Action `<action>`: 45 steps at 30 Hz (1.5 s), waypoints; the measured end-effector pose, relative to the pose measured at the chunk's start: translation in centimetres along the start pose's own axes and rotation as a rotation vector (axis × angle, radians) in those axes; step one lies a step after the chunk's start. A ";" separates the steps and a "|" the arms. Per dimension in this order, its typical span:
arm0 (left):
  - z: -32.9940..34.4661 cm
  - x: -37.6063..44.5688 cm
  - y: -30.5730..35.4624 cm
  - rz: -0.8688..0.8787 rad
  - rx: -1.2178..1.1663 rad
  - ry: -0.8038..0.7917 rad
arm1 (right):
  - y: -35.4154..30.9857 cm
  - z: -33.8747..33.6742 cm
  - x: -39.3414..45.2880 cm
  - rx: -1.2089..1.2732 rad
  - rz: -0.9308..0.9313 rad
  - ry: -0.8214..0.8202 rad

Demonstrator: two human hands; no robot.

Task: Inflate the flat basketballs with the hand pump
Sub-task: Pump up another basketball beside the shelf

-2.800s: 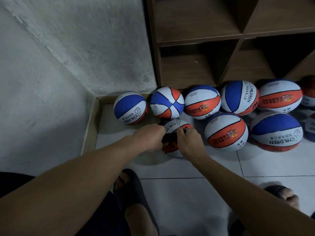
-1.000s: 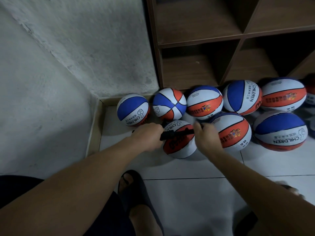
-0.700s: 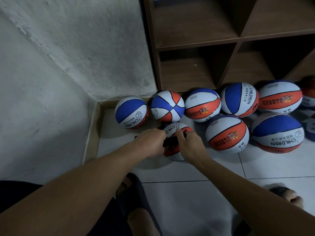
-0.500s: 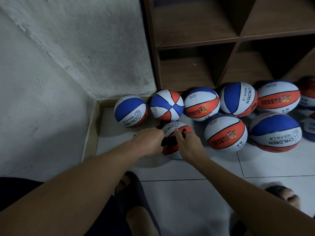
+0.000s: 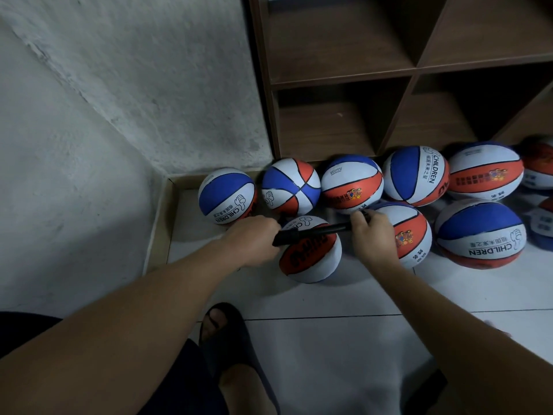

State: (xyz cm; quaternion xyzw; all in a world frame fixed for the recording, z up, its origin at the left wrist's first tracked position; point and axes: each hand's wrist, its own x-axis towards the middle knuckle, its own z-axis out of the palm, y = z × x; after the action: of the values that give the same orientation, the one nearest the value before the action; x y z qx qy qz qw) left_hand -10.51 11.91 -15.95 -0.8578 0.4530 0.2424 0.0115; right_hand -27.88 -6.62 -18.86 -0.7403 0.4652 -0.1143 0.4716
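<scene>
Head view shows my left hand (image 5: 253,242) wrapped round the pump (image 5: 311,233) body at its left end, and my right hand (image 5: 371,238) curled on the handle at the right end, rod drawn out. Pump's long axis runs left to right, near level, across the top of the ball (image 5: 309,253) lying just below and between my hands on the floor (image 5: 329,339). Next stroke, I judge, pushes the right hand leftward along that axis; other balls (image 5: 481,232) sit beyond by the shelf (image 5: 344,76).

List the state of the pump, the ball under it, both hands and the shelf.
Hand pump: rod drawn out, lying across the ball.
Basketball: on the floor, looks round.
Left hand: grips the pump barrel.
Right hand: grips the pump handle.
Shelf: visible compartments empty.
</scene>
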 end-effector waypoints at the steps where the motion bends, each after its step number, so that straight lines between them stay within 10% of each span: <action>1: 0.0 0.0 0.4 0.001 0.005 -0.007 | -0.3 1.0 -0.7 -0.014 -0.015 0.008; 20: 0.2 0.2 1.4 0.035 -0.007 0.013 | -2.1 3.7 -2.1 -0.084 -0.102 -0.224; 33: 0.4 0.6 0.1 -0.019 -0.154 -0.063 | -2.1 0.5 -0.1 0.002 0.052 0.081; 45: 0.4 0.1 1.8 0.024 -0.001 -0.095 | -1.8 6.5 -3.4 -0.022 0.075 -0.135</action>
State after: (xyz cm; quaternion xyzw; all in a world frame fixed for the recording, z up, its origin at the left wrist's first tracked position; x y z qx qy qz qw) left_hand -12.09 10.87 -15.96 -0.8399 0.4620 0.2833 0.0297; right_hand -24.75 0.13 -19.96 -0.7334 0.4611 -0.0412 0.4978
